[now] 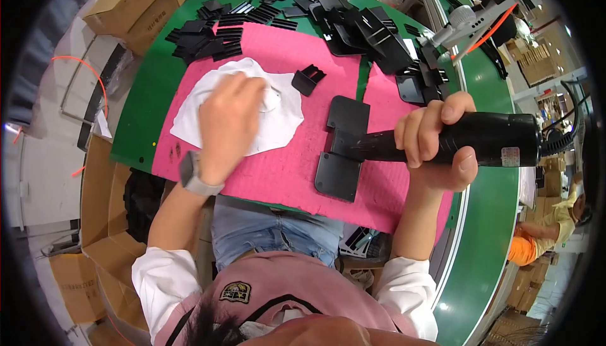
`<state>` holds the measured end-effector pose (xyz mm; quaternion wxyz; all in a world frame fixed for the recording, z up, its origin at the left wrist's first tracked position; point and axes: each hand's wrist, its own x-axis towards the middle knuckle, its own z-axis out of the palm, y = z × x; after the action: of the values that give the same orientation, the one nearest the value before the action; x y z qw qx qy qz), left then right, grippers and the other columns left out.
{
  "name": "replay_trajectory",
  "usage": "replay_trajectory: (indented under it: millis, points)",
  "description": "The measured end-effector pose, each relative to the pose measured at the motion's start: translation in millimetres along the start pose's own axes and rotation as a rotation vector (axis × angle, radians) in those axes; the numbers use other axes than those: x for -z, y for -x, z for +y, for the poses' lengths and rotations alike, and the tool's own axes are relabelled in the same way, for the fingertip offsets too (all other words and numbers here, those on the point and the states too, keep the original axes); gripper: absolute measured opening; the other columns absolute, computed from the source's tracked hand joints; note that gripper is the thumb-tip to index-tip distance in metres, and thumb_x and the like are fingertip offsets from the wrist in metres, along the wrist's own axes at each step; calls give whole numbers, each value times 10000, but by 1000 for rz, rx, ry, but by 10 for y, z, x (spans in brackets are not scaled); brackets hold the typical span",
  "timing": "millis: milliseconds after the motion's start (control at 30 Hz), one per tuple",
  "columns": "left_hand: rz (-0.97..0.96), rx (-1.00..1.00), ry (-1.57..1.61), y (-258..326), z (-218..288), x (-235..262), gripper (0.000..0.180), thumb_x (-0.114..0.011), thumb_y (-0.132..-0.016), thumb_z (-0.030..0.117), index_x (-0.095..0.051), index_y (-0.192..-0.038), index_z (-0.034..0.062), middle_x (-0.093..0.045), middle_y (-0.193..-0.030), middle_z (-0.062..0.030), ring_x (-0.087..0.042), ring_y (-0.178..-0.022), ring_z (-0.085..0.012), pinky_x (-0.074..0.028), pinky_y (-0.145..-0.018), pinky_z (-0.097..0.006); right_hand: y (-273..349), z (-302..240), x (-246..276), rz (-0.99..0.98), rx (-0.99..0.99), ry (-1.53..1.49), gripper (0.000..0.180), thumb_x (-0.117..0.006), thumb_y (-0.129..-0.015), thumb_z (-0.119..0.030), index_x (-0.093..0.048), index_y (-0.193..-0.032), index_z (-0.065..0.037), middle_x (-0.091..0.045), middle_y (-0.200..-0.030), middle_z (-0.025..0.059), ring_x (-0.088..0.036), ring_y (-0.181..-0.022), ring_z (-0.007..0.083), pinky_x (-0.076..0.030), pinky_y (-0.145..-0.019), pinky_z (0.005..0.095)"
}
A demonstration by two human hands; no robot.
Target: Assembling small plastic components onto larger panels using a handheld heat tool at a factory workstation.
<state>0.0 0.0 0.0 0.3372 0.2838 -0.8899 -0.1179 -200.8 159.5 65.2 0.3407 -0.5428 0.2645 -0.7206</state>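
Observation:
My right hand (435, 137) is wrapped round a black electric screwdriver (495, 137), held nearly level with its narrow end pointing left. That end lies over the middle of a black plastic bracket (344, 173), a wide piece with two flat plates, flat on the pink mat. My left hand (232, 115), slightly blurred, is over a crumpled white cloth (284, 119). Its fingers are curled down and close together; their tips, and anything in them, are hidden. Just right of the cloth sits a small black slotted piece (308, 80).
A pink foam mat (278, 182) covers part of the green table (136, 131). Black plastic parts are heaped at its far side (208, 40) and far right (366, 33). Cardboard boxes (104, 201) stand left of the table. A metal arm (461, 24) rises at the right, and a person in yellow (558, 220) is beyond.

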Motion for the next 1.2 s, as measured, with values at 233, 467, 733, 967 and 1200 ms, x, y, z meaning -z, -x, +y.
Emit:
replay_trajectory:
  millis: [233,467,733,967,1200]
  points:
    - [-22,5,-84,47,-454,17,95,-675,-722,44,-606,-781,16,-552,-778,-80,-565,-790,-271,-454,-662,-360,1,135,-59,36,-30,45,399,-663,-765,-288,-450,-1006,-52,-461,-587,12,-437,-429,118,-409,-504,271]
    - [170,-34,-25,51,-473,-6,77,-656,-736,16,-589,-775,13,-560,-785,-94,-569,-738,-265,-444,-636,-353,21,107,-46,120,-28,76,394,-622,-789,-331,-447,-1012,-58,-443,-583,10,-432,-436,115,-407,-512,279]
    - [-448,331,1172,166,244,30,111,-610,-872,78,-642,-870,-29,-639,-782,-40,-558,-677,-76,-464,-619,-212,-12,56,-164,101,215,-293,400,-561,-876,-425,-447,-1065,-92,-475,-646,17,-476,-481,130,-417,-573,316]
    - [-543,257,1295,162,382,-156,110,-615,-875,79,-611,-920,-20,-616,-793,-21,-555,-698,-68,-460,-625,-202,44,88,-103,150,226,-314,400,-542,-885,-423,-449,-1084,-89,-464,-643,14,-467,-479,128,-418,-574,320]
    - [-559,253,1238,153,355,-171,145,-699,-778,53,-632,-873,-34,-621,-798,-48,-574,-709,-92,-456,-641,-225,1,112,-109,181,140,-307,386,-537,-864,-391,-478,-1076,-73,-474,-611,17,-457,-452,133,-421,-553,329]
